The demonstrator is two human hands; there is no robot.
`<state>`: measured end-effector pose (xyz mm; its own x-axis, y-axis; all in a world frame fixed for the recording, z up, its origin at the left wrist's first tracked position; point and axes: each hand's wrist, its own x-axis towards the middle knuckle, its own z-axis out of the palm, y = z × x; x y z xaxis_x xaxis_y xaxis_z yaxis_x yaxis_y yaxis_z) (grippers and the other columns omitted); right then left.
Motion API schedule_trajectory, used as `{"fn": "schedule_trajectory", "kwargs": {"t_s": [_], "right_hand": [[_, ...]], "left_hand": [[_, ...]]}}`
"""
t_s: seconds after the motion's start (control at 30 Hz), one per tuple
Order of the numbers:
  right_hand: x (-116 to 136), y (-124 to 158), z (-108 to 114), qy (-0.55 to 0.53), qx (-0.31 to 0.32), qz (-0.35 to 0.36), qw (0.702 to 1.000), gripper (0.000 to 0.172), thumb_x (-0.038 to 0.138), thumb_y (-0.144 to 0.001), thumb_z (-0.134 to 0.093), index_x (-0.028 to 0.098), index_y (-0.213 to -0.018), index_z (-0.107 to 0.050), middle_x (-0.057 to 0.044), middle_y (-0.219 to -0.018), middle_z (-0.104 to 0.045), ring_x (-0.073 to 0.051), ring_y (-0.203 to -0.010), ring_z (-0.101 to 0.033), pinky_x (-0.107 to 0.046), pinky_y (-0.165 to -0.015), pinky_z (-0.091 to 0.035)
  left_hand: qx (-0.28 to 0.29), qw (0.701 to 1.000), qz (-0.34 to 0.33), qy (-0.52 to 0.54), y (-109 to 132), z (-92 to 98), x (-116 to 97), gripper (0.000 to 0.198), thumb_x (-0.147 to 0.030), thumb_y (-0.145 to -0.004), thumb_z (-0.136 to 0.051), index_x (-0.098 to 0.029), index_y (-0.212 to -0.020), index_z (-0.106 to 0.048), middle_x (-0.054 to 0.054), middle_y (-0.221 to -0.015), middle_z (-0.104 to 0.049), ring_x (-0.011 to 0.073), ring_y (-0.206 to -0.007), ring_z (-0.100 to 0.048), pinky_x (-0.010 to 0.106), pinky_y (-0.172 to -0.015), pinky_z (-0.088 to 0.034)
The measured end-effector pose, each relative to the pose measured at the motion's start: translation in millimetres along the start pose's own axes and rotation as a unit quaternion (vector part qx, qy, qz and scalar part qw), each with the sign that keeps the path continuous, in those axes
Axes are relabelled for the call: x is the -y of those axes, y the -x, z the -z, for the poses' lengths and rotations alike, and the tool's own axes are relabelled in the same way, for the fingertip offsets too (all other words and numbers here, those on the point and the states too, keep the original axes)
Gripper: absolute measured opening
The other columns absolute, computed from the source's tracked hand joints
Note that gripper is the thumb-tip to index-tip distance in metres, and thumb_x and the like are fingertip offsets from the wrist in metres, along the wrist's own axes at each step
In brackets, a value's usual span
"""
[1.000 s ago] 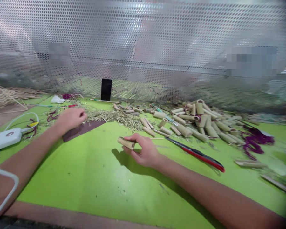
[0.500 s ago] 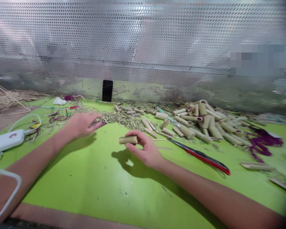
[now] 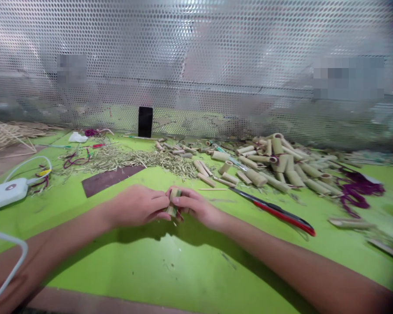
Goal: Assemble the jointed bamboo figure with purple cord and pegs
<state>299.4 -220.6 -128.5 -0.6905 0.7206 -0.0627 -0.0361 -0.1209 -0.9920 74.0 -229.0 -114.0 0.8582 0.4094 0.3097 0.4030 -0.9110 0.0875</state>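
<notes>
Sitting pinched between the left hand [image 3: 136, 206] and right hand [image 3: 196, 206], a short bamboo tube [image 3: 173, 203] is gripped by the curled fingers [image 3: 186, 201] of both, over the green counter [image 3: 190, 266]. A dark mat [image 3: 108, 180] is laid beyond the hands, shavings [image 3: 140, 159] are strewn past it, tubes [image 3: 281, 163] are heaped to the right, and a red-handled tool [image 3: 275, 213] is left near the right hand.

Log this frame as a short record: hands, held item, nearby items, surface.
left hand: grips bamboo tube from its left
right hand: grips same tube from its right
nearby: dark strip, bamboo shavings, red-handled tool
pile: cut bamboo tubes, beyond the right hand
surface: green table
</notes>
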Motion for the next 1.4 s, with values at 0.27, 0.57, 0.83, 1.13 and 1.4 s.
{"fn": "schedule_trajectory", "kwargs": {"t_s": [0.27,0.57,0.83,1.13,1.4], "right_hand": [[-3,-2,2,-0.055,0.005,-0.019,0.998,0.018,0.035,-0.087,-0.073,0.019,-0.091,-0.066,0.0,-0.07,-0.064,-0.012,-0.057,-0.057,-0.024,-0.052,-0.043],[-4,-4,5,-0.087,0.021,-0.007,0.996,0.024,0.039,-0.088,-0.074,0.016,-0.089,-0.066,0.0,-0.071,-0.065,-0.01,-0.056,-0.057,-0.022,-0.051,-0.042],[-6,-5,3,-0.081,-0.008,-0.028,0.996,0.023,0.037,-0.087,-0.074,0.017,-0.088,-0.065,0.0,-0.068,-0.064,-0.011,-0.056,-0.057,-0.024,-0.051,-0.039],[-1,-10,7,-0.081,0.035,-0.036,0.995,0.025,0.041,-0.088,-0.067,0.017,-0.082,-0.062,0.002,-0.063,-0.056,-0.01,-0.053,-0.048,-0.025,-0.05,-0.033],[-1,-7,10,-0.058,0.057,-0.037,0.996,0.024,0.038,-0.09,-0.067,0.014,-0.085,-0.066,0.001,-0.066,-0.057,-0.009,-0.053,-0.048,-0.023,-0.047,-0.034]], "left_hand": [[-0.023,1.0,0.018,0.006,-1,2.7,-8,0.051,-0.039,-0.111,-0.015,-0.019,-0.088,-0.055,0.004,-0.079,-0.068,0.0171,-0.06,-0.056,0.032,-0.055,-0.036],[-0.081,0.996,-0.003,-0.022,0,-6.6,-6,0.038,-0.024,-0.109,-0.025,-0.018,-0.084,-0.052,0.001,-0.066,-0.061,0.013,-0.049,-0.05,0.027,-0.047,-0.034],[-0.089,0.995,-0.013,-0.045,-2,-4.6,-9,0.026,-0.015,-0.101,-0.038,-0.018,-0.079,-0.052,0.0,-0.065,-0.06,0.0125,-0.052,-0.051,0.026,-0.048,-0.032],[-0.046,0.985,0.09,0.137,-7,0.2,-4,0.019,-0.012,-0.087,-0.043,-0.02,-0.071,-0.047,-0.004,-0.06,-0.053,0.0093,-0.051,-0.045,0.022,-0.052,-0.033],[-0.035,0.975,0.203,0.08,-4,5.8,20,0.026,-0.021,-0.091,-0.039,-0.021,-0.066,-0.044,-0.002,-0.055,-0.051,0.0101,-0.049,-0.045,0.023,-0.05,-0.035]]}}
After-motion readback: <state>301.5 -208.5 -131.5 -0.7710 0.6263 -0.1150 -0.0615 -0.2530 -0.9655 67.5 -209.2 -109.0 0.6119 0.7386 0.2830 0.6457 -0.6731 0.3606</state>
